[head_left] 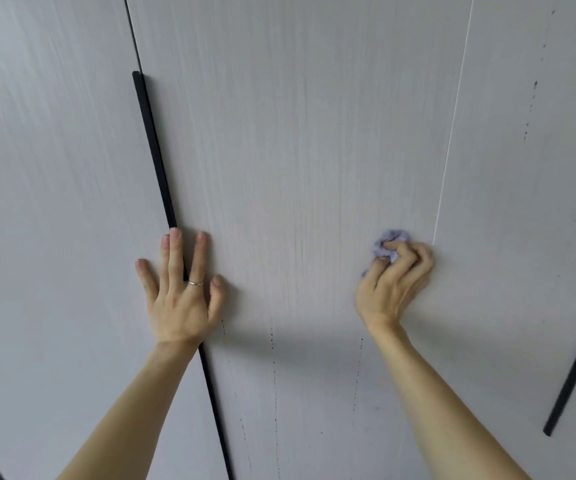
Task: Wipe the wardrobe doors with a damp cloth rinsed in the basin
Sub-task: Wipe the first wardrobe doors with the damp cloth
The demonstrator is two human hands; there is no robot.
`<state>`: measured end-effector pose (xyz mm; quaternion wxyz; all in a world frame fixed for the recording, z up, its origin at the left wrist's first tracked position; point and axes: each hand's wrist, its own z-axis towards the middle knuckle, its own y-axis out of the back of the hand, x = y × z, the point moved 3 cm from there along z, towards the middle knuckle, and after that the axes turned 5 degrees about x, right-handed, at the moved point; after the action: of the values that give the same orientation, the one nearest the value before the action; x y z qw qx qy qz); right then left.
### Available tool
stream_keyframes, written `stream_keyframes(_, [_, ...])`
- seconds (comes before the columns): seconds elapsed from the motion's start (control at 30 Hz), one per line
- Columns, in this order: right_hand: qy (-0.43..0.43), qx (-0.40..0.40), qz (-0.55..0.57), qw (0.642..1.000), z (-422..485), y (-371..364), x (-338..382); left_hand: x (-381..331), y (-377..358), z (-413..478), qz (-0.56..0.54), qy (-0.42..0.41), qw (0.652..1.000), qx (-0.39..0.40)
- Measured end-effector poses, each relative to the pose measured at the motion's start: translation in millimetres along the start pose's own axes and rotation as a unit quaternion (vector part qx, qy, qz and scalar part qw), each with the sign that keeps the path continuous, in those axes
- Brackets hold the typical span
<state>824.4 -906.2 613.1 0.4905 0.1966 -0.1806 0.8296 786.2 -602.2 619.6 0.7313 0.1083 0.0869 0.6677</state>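
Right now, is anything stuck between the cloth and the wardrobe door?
Nothing visible. The right hand grips the cloth right at the door; the left hand rests flat farther left, out of its way.

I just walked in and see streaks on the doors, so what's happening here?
A person is wiping the wardrobe door. The right-hand grip holds a bunched lilac cloth against the panel, beside a thin pale seam. The left-hand grip lies flat, spread across the black handle strip. Dotted dark drip trails show lower down the door.
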Motion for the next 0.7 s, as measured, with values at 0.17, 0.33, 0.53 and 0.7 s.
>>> stream_keyframes(0.17, [0.099, 0.165, 0.013, 0.981, -106.5, 12.5, -15.0, 4.2, 3.0, -2.0, -0.01, 0.001, 1.0, 0.015])
stream_keyframes(0.33, [0.085, 0.134, -0.022, 0.987, -41.1, 21.9, -30.0, 0.5, 5.6, -1.9, -0.019, -0.004, 1.0, 0.015])
stream_keyframes(0.53, [-0.013, 0.011, -0.035, 0.999, -21.2, 15.8, -49.9, -0.5, -2.6, -2.2, 0.022, -0.01, 0.999, -0.041])
stream_keyframes(0.7, [-0.022, 0.121, -0.037, 0.992, -130.0, 35.5, -79.7, -2.1, -0.1, -1.7, 0.009, -0.005, 1.0, -0.018])
